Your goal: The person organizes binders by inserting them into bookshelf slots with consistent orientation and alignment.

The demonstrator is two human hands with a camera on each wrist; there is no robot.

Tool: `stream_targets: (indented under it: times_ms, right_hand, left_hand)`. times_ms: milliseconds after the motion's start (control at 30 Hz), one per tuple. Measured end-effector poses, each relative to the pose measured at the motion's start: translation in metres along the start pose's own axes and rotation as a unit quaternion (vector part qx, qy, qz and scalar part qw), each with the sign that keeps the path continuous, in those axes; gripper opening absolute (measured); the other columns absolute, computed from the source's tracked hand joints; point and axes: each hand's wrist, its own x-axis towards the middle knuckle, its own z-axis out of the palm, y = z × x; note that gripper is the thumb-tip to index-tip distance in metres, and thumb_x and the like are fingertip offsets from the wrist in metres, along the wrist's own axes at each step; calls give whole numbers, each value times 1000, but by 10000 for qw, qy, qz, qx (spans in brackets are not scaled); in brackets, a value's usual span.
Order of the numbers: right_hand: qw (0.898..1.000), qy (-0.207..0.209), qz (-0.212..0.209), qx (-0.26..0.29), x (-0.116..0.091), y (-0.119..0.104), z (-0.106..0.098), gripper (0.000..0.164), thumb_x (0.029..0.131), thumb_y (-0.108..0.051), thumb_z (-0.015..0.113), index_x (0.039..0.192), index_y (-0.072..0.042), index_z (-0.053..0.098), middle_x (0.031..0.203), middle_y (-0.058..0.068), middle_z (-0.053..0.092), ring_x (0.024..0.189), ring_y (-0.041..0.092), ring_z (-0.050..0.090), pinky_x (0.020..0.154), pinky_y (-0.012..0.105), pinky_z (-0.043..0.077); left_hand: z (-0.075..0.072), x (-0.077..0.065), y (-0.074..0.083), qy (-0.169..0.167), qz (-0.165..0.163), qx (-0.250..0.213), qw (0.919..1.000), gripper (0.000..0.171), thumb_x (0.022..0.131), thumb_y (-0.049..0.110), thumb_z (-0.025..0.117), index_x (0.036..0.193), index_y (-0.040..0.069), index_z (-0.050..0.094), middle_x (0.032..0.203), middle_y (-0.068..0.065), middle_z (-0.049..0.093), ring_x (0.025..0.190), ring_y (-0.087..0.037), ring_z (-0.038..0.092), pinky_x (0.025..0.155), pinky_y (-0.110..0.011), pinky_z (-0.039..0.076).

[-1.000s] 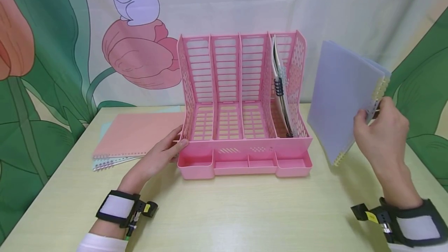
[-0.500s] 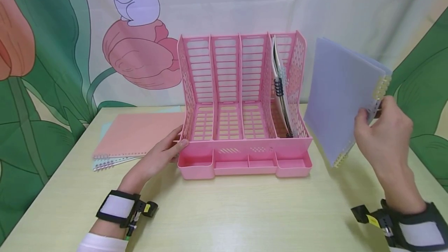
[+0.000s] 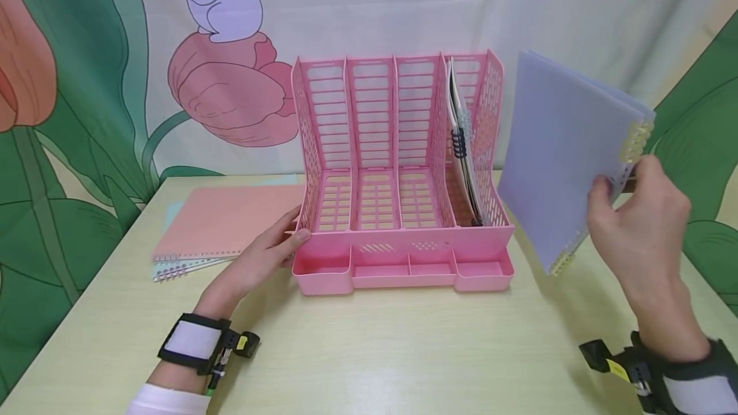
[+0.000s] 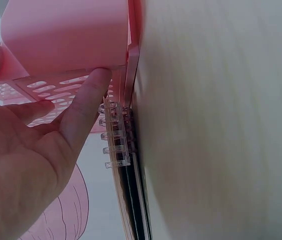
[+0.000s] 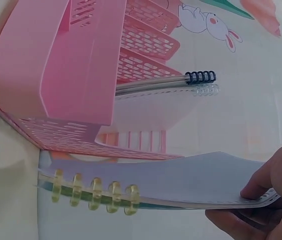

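Observation:
My right hand pinches lavender-covered notebooks by their bound edge, thumb on the near cover and fingers behind. They stand upright to the right of a pink file organizer; yellowish binding rings show in the right wrist view. My left hand holds the organizer's left front corner, with the thumb over its front and fingers against its side. Black- and clear-ringed notebooks stand in the organizer's rightmost slot. The other slots hold nothing.
Left of the organizer, a pile of spiral notebooks lies flat, peach cover on top and light blue beneath. The organizer has a row of small front trays. A printed curtain hangs behind the table.
My right hand has moved slightly right with the lavender notebooks, whose top edge has risen a little and whose cover faces more toward the head camera. My left hand and the organizer have stayed put.

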Motion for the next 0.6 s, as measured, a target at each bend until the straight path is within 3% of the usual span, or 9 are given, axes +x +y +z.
stream_targets:
  times_ms: [600]
  right_hand:
    - [9994, 313, -64, 115, 0, -13, -13, 23, 90, -3, 61, 106, 14, 61, 102, 29, 71, 83, 46, 68, 63, 20, 33]
  left_hand:
    - [0, 1, -1, -21, 45, -20, 10000, 77, 105, 51, 52, 167, 22, 15, 154, -22, 38, 132, -38, 51, 101, -50, 52]
